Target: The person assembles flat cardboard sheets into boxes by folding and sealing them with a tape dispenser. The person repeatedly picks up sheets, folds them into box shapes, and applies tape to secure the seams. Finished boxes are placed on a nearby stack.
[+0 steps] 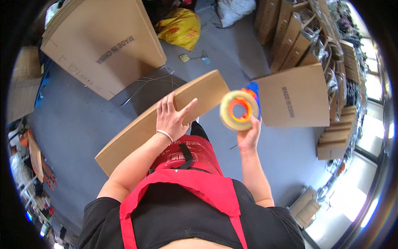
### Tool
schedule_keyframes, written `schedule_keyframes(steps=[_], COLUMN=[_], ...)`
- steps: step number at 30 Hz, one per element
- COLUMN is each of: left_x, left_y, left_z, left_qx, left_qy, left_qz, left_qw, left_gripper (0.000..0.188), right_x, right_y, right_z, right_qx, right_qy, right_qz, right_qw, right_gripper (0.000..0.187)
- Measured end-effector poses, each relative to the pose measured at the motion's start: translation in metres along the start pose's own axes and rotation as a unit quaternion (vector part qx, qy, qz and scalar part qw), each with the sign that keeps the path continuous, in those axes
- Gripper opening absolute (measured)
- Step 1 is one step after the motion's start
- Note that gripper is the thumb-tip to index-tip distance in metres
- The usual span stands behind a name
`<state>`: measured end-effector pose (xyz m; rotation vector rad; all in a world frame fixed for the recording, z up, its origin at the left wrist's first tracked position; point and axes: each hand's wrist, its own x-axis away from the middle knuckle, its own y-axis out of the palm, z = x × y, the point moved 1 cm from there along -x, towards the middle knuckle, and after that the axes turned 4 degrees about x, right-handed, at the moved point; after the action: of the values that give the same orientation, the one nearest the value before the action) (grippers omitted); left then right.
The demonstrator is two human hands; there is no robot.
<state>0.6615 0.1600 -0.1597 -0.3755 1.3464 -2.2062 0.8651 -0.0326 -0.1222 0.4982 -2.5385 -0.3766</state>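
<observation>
Your left hand (171, 120) lies open-fingered across the box (205, 92) to its far edge, likely steadying it, while your right hand (250, 135) curls round the tape gun (241, 101).

Yellow bag (181, 30) on grey floor (68, 124)

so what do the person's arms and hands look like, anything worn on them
Both the left hand and the right hand are gloveless. The forearms are bare below short black sleeves. A thin white bracelet circles the left wrist; nothing shows on the right.
</observation>
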Motion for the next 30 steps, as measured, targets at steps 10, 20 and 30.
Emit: schedule_keyframes(steps=[10, 20, 30], left_x=[-0.015, -0.088, -0.096], left_y=[0.009, 0.031, 0.021], left_z=[-0.009, 0.010, -0.006], left_qx=[0.051, 0.484, 0.754], left_qy=[0.123, 0.078, -0.200], left_qz=[-0.010, -0.046, -0.344], left_qw=[0.991, 0.871, 0.522], left_gripper=[0.078, 0.031, 0.018], right_x=[0.032, 0.080, 0.069], right_y=[0.020, -0.001, 0.024], right_z=[0.067, 0.030, -0.002], right_qx=[-0.078, 0.408, 0.562], right_qy=[0.028, -0.192, -0.327], right_qz=[0.148, -0.063, -0.231], right_qw=[0.986, 0.891, 0.724], right_gripper=[0.049, 0.073, 0.073])
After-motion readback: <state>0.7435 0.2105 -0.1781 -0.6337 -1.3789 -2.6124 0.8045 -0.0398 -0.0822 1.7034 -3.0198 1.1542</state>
